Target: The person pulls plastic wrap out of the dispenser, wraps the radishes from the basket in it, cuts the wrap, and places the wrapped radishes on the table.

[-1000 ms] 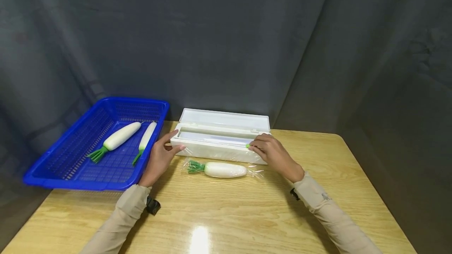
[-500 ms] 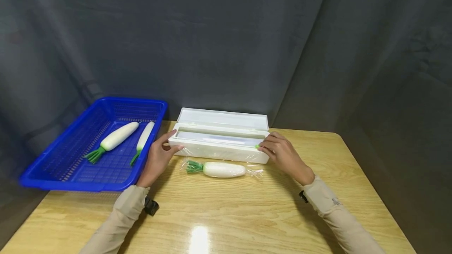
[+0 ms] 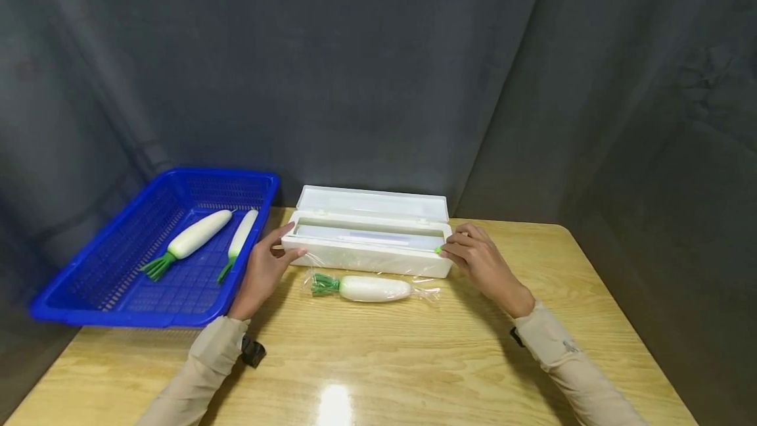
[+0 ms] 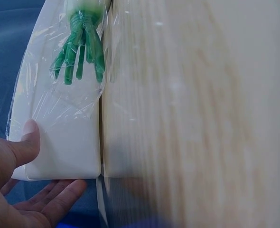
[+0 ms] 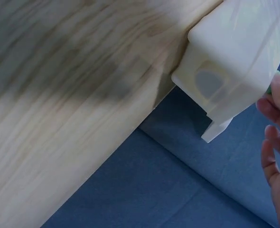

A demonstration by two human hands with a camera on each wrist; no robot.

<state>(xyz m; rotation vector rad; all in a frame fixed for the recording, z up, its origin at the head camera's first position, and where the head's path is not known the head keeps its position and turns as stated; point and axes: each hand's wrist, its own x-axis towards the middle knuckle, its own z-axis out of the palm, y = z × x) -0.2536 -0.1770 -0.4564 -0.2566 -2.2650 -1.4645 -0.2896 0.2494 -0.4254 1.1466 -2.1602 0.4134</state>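
A white cling film box (image 3: 361, 256) stands with its lid (image 3: 372, 204) raised and a pale roll (image 3: 367, 236) inside. My left hand (image 3: 265, 275) grips its left end, thumb on the front face and fingers along the end wall. At the right end, my right hand (image 3: 486, 269) pinches the small green slide cutter (image 3: 438, 250) on the box's front edge. Clear film drapes down the front to a white daikon (image 3: 375, 288) with green stalks, which lies wrapped before the box. In the left wrist view the film covers the stalks (image 4: 83, 52).
To the left is a blue basket (image 3: 142, 317) holding two more daikons, one plump (image 3: 201, 234) and one slimmer (image 3: 241, 235). Everything rests on a wooden table (image 3: 414, 360), with a dark curtain (image 3: 378, 71) behind it.
My right hand has slid to the right along the box's front edge, taking the green slide cutter to the right end. The left hand keeps its grip on the box.
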